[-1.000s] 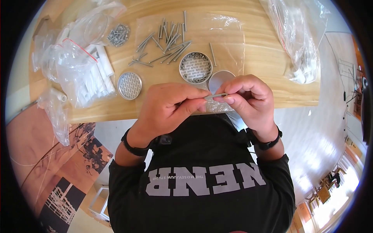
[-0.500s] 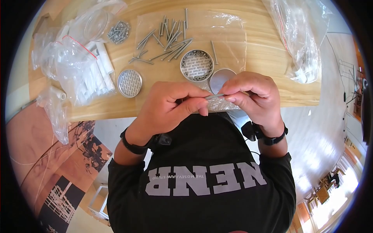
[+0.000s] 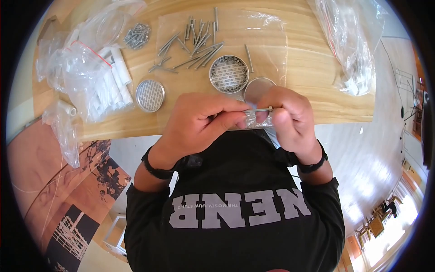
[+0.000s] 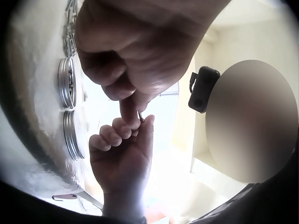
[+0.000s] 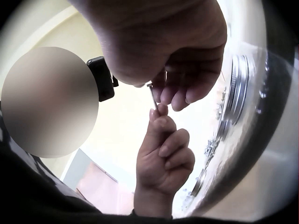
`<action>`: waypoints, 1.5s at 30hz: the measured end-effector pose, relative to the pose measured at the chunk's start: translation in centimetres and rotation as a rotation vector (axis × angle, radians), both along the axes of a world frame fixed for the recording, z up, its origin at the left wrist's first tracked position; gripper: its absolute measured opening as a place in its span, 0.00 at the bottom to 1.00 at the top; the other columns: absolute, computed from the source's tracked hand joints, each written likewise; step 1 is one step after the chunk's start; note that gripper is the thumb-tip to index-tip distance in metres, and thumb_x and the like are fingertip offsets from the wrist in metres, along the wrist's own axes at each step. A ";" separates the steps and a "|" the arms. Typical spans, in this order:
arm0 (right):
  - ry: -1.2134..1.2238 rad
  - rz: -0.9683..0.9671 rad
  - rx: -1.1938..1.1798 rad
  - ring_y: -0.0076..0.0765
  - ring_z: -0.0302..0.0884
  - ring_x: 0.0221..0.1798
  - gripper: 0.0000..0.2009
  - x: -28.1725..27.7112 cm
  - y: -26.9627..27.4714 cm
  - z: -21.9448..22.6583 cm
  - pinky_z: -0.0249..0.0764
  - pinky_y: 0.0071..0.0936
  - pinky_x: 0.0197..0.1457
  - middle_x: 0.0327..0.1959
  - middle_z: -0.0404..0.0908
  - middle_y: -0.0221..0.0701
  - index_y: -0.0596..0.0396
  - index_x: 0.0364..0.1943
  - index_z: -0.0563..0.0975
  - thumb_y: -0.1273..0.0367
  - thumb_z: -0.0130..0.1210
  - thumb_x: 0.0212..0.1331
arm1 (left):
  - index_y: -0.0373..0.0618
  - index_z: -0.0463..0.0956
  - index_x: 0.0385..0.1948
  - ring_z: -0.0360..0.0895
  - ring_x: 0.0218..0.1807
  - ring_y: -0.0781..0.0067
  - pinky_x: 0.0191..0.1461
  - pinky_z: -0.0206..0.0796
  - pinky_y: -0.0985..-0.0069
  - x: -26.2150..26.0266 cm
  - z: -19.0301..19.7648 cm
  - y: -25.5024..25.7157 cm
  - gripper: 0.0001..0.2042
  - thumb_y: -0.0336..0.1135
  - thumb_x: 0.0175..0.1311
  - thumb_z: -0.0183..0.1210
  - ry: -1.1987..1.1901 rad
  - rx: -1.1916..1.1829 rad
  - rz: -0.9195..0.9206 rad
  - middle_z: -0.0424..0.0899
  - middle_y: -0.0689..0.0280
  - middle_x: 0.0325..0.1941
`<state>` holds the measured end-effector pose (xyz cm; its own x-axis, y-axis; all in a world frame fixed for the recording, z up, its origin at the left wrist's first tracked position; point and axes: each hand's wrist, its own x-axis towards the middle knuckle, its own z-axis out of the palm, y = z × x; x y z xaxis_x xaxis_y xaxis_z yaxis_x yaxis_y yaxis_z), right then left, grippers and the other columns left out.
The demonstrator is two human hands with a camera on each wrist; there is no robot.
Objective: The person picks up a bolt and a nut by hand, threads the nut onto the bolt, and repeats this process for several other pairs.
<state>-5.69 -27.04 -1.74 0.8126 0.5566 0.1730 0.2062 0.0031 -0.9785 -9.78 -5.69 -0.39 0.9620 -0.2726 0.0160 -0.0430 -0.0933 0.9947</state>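
In the head view my left hand (image 3: 195,120) pinches a metal bolt (image 3: 257,110) between thumb and index finger, holding it level above the table's near edge. A small hex piece, darker than the shaft, sits at the bolt's right end. My right hand (image 3: 294,122) has its thumb and index finger around that end, with the thumb tip right beside the hex piece. The right wrist view shows the bolt (image 5: 154,99) rising from the left fingertips toward the right hand. Just beyond the hands stand a round tin (image 3: 229,75) with small nuts ringed inside and another round tin (image 3: 260,85).
Several loose bolts (image 3: 210,55) lie on a flat plastic sheet, with one bolt (image 3: 249,59) apart. To the left are a round metal lid (image 3: 150,96), a heap of small hardware (image 3: 137,36) and bagged white tubes (image 3: 121,72). A clear bag (image 3: 346,54) lies far right.
My right thumb and fingers have shifted around the bolt's end, baring more of the shaft and the hex piece. The left hand keeps its pinch, nearly still.
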 end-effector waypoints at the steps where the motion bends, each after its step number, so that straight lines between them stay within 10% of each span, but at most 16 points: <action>1: 0.001 0.003 0.001 0.25 0.69 0.26 0.17 0.0 -0.2 0.1 0.64 0.25 0.30 0.24 0.73 0.27 0.58 0.35 0.78 0.56 0.52 0.68 | 0.39 0.82 0.41 0.83 0.30 0.76 0.34 0.72 0.81 0.0 0.2 0.1 0.07 0.25 0.63 0.60 0.001 0.001 0.003 0.86 0.64 0.26; 6: 0.150 -0.181 0.018 0.25 0.70 0.30 0.40 -0.1 -1.6 1.6 0.66 0.23 0.36 0.26 0.74 0.32 0.65 0.46 0.77 0.35 0.35 0.65 | 0.31 0.80 0.40 0.84 0.31 0.72 0.36 0.74 0.80 0.1 0.5 0.6 0.06 0.22 0.64 0.59 0.003 -0.021 -0.030 0.85 0.57 0.28; 13: -0.089 0.174 -0.044 0.31 0.74 0.31 0.39 1.1 -2.6 0.2 0.69 0.28 0.38 0.32 0.79 0.35 0.64 0.45 0.78 0.37 0.32 0.67 | 0.37 0.82 0.40 0.82 0.29 0.77 0.33 0.71 0.82 0.1 0.2 0.0 0.06 0.27 0.63 0.61 0.009 -0.006 -0.014 0.86 0.64 0.26; 19: 0.180 -0.124 -0.022 0.36 0.76 0.28 0.42 0.1 -2.1 1.6 0.70 0.29 0.34 0.26 0.79 0.37 0.62 0.32 0.81 0.37 0.26 0.68 | 0.32 0.81 0.40 0.84 0.30 0.73 0.34 0.74 0.81 0.1 0.6 0.2 0.06 0.22 0.64 0.59 0.016 -0.021 -0.049 0.85 0.58 0.27; 23: 0.054 -0.117 0.026 0.34 0.75 0.28 0.43 0.1 -2.1 1.7 0.70 0.28 0.35 0.26 0.79 0.37 0.63 0.32 0.81 0.36 0.26 0.67 | 0.37 0.82 0.40 0.82 0.28 0.77 0.31 0.70 0.83 0.0 0.3 -0.1 0.06 0.26 0.64 0.60 0.017 -0.054 -0.012 0.86 0.63 0.27; 25: 0.102 0.206 -0.133 0.31 0.75 0.29 0.45 0.8 -3.7 1.4 0.70 0.27 0.35 0.29 0.79 0.35 0.63 0.43 0.80 0.33 0.26 0.65 | 0.37 0.82 0.40 0.82 0.29 0.78 0.31 0.70 0.83 0.1 0.3 -0.2 0.06 0.26 0.64 0.60 0.003 -0.045 -0.025 0.86 0.63 0.27; 31: 0.147 -0.118 -0.043 0.34 0.77 0.28 0.43 0.0 -2.9 1.8 0.70 0.28 0.33 0.27 0.80 0.36 0.61 0.39 0.82 0.35 0.24 0.67 | 0.32 0.81 0.40 0.84 0.30 0.73 0.34 0.74 0.81 0.3 0.6 0.1 0.06 0.23 0.64 0.59 -0.005 -0.028 -0.060 0.85 0.58 0.28; 37: 0.134 0.265 -0.200 0.31 0.74 0.29 0.43 1.0 -4.3 1.7 0.68 0.27 0.33 0.28 0.77 0.34 0.62 0.46 0.80 0.34 0.27 0.66 | 0.32 0.81 0.40 0.84 0.30 0.73 0.34 0.74 0.81 0.5 0.5 0.0 0.06 0.23 0.64 0.59 -0.017 -0.020 -0.062 0.85 0.58 0.28; 43: 0.118 -0.157 -0.004 0.36 0.74 0.26 0.37 0.0 -2.0 2.2 0.68 0.29 0.32 0.23 0.76 0.35 0.61 0.35 0.82 0.41 0.31 0.70 | 0.32 0.81 0.40 0.84 0.30 0.73 0.34 0.74 0.81 0.4 0.3 0.1 0.06 0.23 0.64 0.59 0.023 -0.038 -0.056 0.85 0.58 0.28; 45: 0.096 0.055 -0.053 0.34 0.73 0.26 0.37 1.0 -3.2 1.7 0.68 0.28 0.32 0.23 0.76 0.34 0.62 0.38 0.82 0.40 0.31 0.69 | 0.32 0.81 0.40 0.84 0.30 0.73 0.34 0.73 0.81 0.5 0.2 0.1 0.06 0.23 0.64 0.59 0.007 -0.035 -0.057 0.85 0.58 0.28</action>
